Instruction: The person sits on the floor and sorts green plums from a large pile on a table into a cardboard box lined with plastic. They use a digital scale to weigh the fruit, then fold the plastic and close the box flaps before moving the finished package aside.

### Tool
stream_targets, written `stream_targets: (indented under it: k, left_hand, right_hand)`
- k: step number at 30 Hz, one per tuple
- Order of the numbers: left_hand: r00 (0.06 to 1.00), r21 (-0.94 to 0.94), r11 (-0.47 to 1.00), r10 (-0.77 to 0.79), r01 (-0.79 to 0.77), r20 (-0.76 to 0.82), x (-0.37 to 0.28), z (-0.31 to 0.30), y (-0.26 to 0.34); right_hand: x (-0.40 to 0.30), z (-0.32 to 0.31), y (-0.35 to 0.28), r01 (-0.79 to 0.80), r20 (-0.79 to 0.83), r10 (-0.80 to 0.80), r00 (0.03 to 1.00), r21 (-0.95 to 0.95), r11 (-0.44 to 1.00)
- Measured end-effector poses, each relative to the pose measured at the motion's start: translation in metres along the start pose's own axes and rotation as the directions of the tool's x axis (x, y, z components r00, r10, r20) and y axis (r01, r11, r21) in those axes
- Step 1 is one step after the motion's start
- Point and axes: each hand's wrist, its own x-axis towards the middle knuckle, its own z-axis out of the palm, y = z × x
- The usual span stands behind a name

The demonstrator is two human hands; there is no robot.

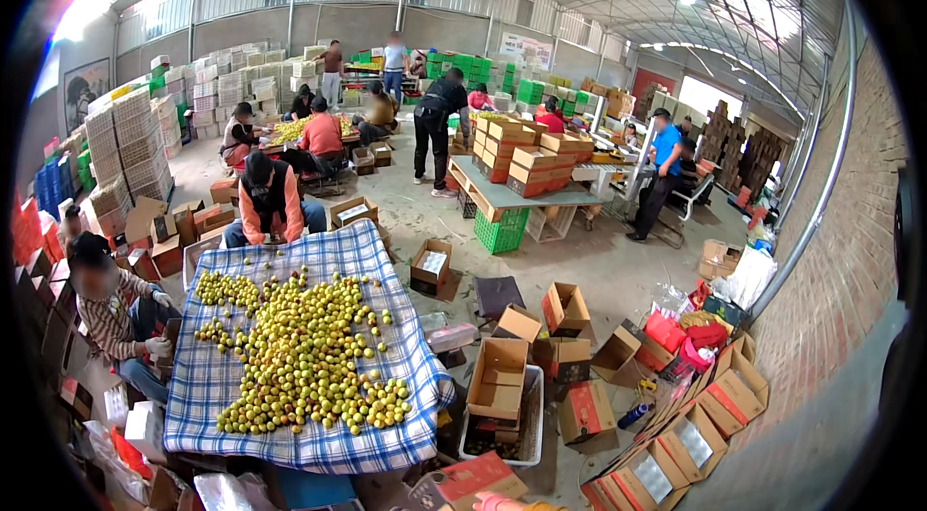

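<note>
At the bottom edge, only a sliver of my right hand (pixel 494 501) shows, beside a red-and-brown cardboard box (pixel 481 480). Its grip is cut off by the frame. My left hand is out of view. Before me to the left, a heap of small yellow-green fruit, which look like fresh jujubes (pixel 304 344), lies spread on a blue-and-white plaid cloth (pixel 199 395) over a table. Right of the table, an open cardboard box (pixel 496 373) rests on a white plastic crate (pixel 534 431), with some fruit visible low in the crate.
Two people sit at the cloth, one on the left (pixel 108 322) wearing gloves, one at the far side (pixel 268 203). Open cartons (pixel 565 308) stand on the floor; several filled ones (pixel 691 438) line the right wall. Farther back are a packing table (pixel 521 188), stacked crates (pixel 130 141) and other people.
</note>
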Motion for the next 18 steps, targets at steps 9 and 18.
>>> stream_targets:
  k: [9,18]
  left_hand:
    - [0.992,0.166,0.986,0.012,-0.033,0.129,-0.032,-0.041,-0.012]
    - [0.997,0.243,0.970,0.034,-0.018,-0.064,-0.036,-0.062,-0.010]
  right_hand:
    - [-0.091,-0.060,-0.096,-0.129,0.141,0.124,0.982,0.029,0.991]
    - [-0.120,-0.049,-0.084,0.101,0.174,-0.098,0.980,-0.009,0.995]
